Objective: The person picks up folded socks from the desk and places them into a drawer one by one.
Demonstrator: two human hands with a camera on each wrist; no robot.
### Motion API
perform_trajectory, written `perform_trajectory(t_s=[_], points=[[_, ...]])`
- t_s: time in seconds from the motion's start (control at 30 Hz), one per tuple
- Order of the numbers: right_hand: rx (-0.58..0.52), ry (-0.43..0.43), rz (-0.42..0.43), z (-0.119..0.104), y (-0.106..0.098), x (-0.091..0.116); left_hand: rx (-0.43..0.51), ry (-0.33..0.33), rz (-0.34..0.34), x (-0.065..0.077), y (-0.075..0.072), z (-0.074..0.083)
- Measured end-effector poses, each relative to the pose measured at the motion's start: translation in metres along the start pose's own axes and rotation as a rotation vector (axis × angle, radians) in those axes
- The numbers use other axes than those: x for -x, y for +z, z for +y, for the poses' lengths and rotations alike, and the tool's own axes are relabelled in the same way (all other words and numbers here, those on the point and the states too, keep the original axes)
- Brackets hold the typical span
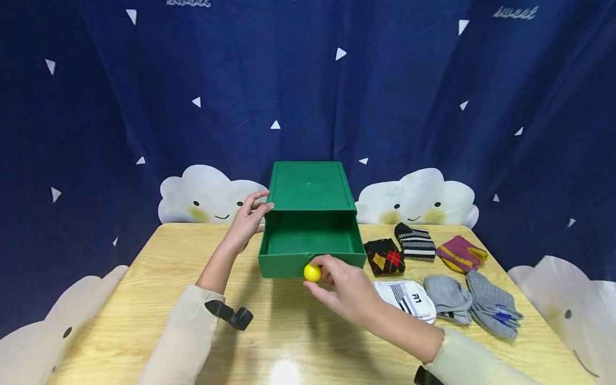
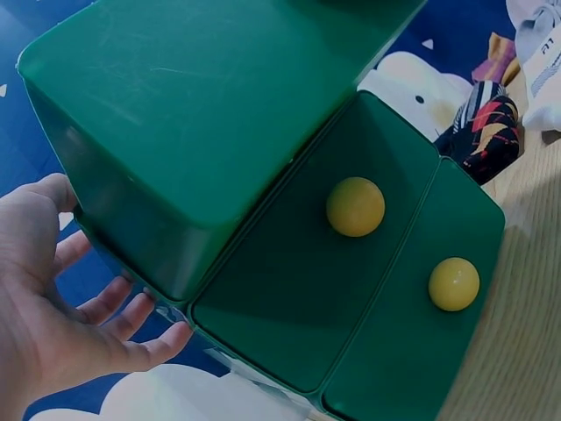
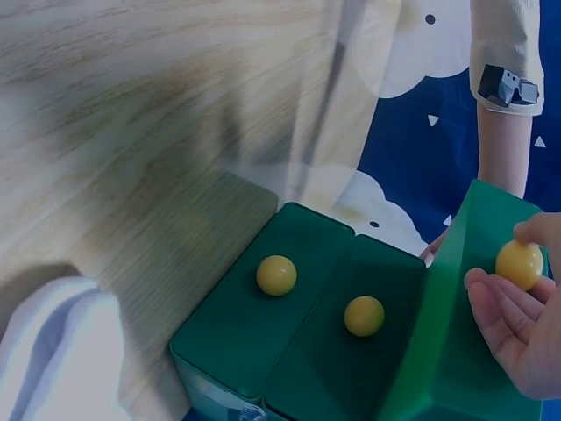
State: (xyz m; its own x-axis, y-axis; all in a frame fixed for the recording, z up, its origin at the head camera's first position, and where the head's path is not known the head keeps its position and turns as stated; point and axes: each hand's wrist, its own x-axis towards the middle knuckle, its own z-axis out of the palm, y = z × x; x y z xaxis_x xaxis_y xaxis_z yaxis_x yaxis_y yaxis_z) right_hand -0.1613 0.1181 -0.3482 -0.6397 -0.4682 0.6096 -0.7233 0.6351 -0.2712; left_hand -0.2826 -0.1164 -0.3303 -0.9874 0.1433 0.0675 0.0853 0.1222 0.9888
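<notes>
Drawer (image 1: 284, 267) juts out, right hand (image 1: 350, 287) pinching knob (image 1: 312, 273).

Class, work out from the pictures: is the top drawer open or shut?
Open: the top drawer juts out from the green cabinet, its inside visible, and the right hand pinches its yellow knob.

Box (image 1: 309, 184): set on the table (image 1: 168, 267) at mid-frame, before the curtain (image 1: 308, 80).
Drawer (image 1: 284, 266): extended before the box.
Left hand (image 1: 246, 220): placed at the box's left side.
Right hand (image 1: 347, 286): placed before the drawer, at its knob (image 1: 312, 273).
Socks (image 1: 446, 297): laid in two rows, lower right of the frame.
</notes>
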Motion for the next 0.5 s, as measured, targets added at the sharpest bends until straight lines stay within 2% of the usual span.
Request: perform_trajectory(t_s=[0.23,0.5], points=[[-0.037,-0.008,0.023,-0.002,-0.011,-0.001,0.0,-0.001,-0.007,-0.001,0.0,0.0],[-0.067,-0.119,0.174,0.001,-0.034,-0.008,0.008,-0.002,-0.006,0.0,-0.001,-0.001]])
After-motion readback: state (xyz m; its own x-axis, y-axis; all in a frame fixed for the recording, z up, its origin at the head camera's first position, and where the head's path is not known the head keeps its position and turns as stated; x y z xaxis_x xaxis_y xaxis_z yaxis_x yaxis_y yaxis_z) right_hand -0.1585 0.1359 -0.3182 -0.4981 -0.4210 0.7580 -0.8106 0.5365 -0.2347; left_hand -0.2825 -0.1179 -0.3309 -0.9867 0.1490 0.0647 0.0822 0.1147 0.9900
